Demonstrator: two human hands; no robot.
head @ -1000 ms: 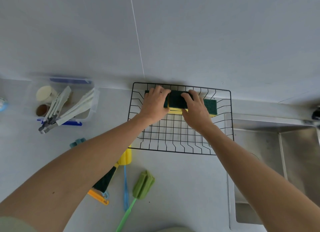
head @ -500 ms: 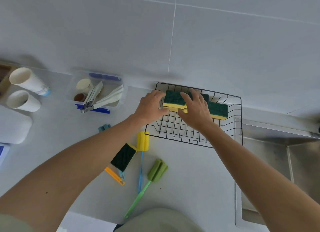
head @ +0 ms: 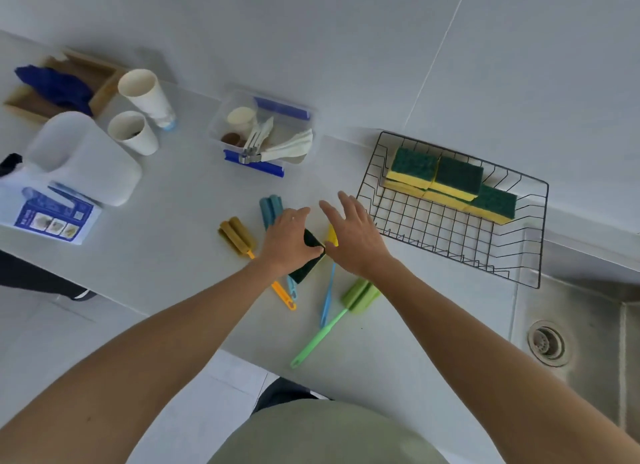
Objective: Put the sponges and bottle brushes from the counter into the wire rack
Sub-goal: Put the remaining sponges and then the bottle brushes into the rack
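Left hand point(head: 289, 238): fingers curled over the upper end of a dark green sponge point(head: 308, 259) lying on the counter point(head: 180, 255); whether it grips or merely rests there cannot be told. Right hand point(head: 353, 236): fingers spread apart, palm down, holding nothing, just at 3 o'clock of the left hand, above the same sponge.

Bottle brushes around the hands, all on the counter: ochre-headed brush point(head: 237, 236) with orange handle at 9 o'clock; blue-headed brush point(head: 271, 210) at 11 o'clock; yellow-headed brush point(head: 329, 287) with blue handle, head mostly hidden under the right hand; green brush point(head: 358, 295) at 5 o'clock.

Wire rack point(head: 460, 236), at 2 o'clock of the hands: holds green-and-yellow sponges point(head: 453, 183) ranged along its far side, some stacked.

Clear plastic tub point(head: 221, 117), at 11 o'clock: holds a small cup, a brown round item, white utensils.

Two paper cups point(head: 138, 117), farther toward 10 o'clock, contents unclear. Wooden tray point(head: 100, 72) beyond them: holds blue cloth. White jug point(head: 79, 158) with printed sheet beside it.

Steel sink point(head: 581, 342), at 4 o'clock: drain visible.
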